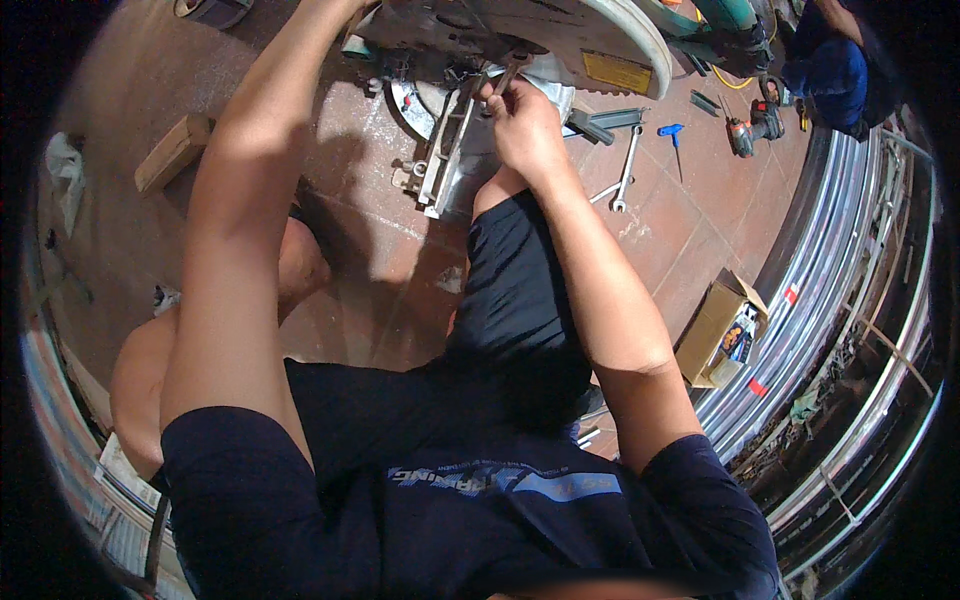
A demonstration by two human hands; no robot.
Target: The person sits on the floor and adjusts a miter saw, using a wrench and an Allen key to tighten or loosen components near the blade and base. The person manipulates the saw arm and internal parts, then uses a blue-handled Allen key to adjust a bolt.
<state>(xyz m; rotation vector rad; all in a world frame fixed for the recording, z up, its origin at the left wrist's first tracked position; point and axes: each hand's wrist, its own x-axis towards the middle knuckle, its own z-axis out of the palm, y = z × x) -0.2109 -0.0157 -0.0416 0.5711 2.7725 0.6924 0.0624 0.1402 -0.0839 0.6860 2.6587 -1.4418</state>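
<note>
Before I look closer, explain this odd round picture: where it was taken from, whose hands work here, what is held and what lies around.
No robot here: a person wears a wide fisheye camera on the head, looking down, so straight edges bend. The right hand pinches a slim metal piece beneath the guard of a miter saw; what the piece is stays unclear. The left hand is out of view, past the top edge. On the tiled floor to the right lie a combination wrench, a blue-handled hex key and a cordless drill; an open cardboard box sits by metal bars.
</note>
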